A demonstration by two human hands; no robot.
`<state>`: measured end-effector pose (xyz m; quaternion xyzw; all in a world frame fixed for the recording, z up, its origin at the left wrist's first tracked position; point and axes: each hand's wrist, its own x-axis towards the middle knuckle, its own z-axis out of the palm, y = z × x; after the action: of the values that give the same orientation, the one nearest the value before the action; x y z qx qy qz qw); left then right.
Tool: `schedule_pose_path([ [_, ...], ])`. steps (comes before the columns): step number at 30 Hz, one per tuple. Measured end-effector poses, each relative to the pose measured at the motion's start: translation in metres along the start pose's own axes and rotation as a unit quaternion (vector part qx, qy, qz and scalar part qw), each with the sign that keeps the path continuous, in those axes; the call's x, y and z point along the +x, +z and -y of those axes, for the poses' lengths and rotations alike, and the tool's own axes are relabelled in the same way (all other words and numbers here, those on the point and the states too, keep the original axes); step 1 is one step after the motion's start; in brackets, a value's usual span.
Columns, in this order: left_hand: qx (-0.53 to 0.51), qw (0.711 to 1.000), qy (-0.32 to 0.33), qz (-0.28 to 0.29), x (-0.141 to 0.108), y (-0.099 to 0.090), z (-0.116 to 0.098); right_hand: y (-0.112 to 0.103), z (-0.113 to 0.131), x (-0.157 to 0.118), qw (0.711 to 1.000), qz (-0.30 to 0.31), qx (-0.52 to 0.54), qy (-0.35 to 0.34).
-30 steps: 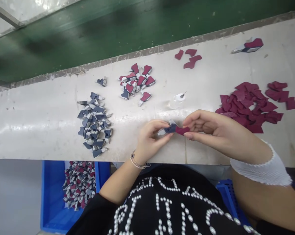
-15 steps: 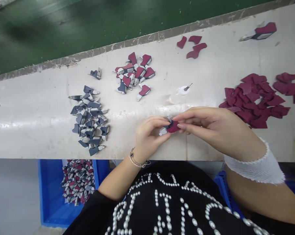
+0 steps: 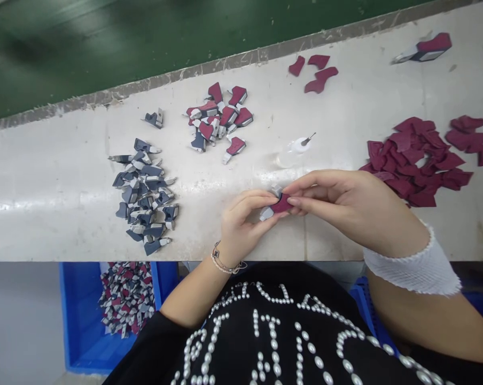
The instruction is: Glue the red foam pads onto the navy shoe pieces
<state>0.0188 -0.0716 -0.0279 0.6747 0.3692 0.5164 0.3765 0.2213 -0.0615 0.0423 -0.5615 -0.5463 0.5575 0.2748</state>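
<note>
Head view: pressing a dark red patch (image 3: 282, 203) onto a small grey piece (image 3: 266, 213), both pinched between left hand (image 3: 241, 224) and right hand (image 3: 345, 206), just above the near edge of the bench (image 3: 65, 214). Left fingers (image 3: 252, 200) clamped on the grey piece from below and beside; right fingers (image 3: 305, 187) closed together on the red patch from the other side. Judged as the joining step, patch nearly seated on the piece. Next move likely calling for a firm squeeze with edges kept flush, and no sliding while the bond takes.

Beyond the hands on the bench: a small glue bottle (image 3: 295, 148) lying on its side. Left of the bottle, a heap of finished red-and-grey pieces (image 3: 221, 120); further left, a heap of bare grey pieces (image 3: 145, 195). Right of the bottle, a pile of loose red patches (image 3: 421, 155). Below the bench edge, a blue bin (image 3: 73, 321) holding more joined pieces
</note>
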Motion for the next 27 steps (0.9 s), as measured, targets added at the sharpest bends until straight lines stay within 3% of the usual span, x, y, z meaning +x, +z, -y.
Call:
schedule_pose_path([
  [9, -0.018, 1.0, -0.005, 0.0, 0.0, -0.001, -0.003, -0.003, 0.004, 0.001, 1.0, 0.003, -0.013, 0.003],
  [15, -0.019, 1.0, 0.021, -0.004, 0.002, -0.001, -0.003, 0.003, 0.002, 0.005, 0.994, 0.108, -0.007, 0.004],
  [22, 0.01, 0.998, 0.061, -0.014, 0.003, -0.001, -0.001, 0.006, 0.003, 0.006, 0.994, 0.111, -0.016, -0.002],
  [27, -0.008, 0.999, 0.039, -0.016, 0.001, -0.002, -0.001, 0.008, 0.001, 0.008, 0.994, 0.098, -0.033, -0.034],
])
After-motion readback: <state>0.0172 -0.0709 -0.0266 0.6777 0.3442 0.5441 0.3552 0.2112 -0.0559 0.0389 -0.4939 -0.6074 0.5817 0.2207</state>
